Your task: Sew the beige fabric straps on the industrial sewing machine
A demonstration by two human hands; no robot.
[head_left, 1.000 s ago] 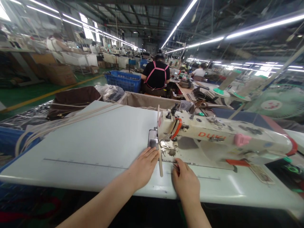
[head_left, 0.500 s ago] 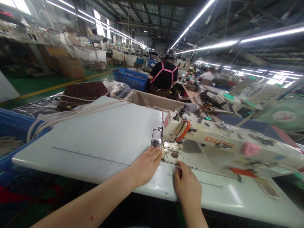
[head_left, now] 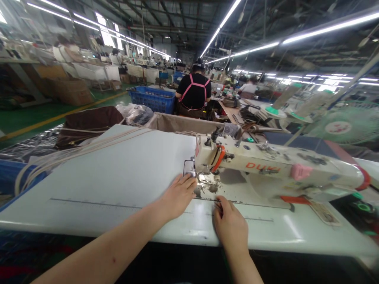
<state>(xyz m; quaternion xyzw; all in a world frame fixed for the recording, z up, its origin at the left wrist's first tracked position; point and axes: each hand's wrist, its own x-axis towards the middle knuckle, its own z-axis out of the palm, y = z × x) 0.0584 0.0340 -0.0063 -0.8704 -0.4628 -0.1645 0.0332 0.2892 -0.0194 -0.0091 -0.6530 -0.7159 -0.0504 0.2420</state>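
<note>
A white sewing machine [head_left: 281, 165] with an orange lever stands on a pale table [head_left: 97, 173]. My left hand [head_left: 180, 195] lies palm down at the metal plate [head_left: 188, 169] left of the needle area, fingers extended. To the right of it, my right hand [head_left: 231, 221] rests near the table's front part, fingers curled around a small dark item that I cannot make out. Light cords [head_left: 74, 148] run over the table's back left edge.
A person in a black shirt with pink straps [head_left: 194, 90] sits ahead beside a blue basket [head_left: 152, 98]. A brown bag [head_left: 89, 122] lies behind the table at left. A fan [head_left: 349, 126] and thread cones stand at right.
The camera view has shifted, so the table and machine appear further left. My left hand has moved slightly back over the plate; my right hand keeps its curled pose.
</note>
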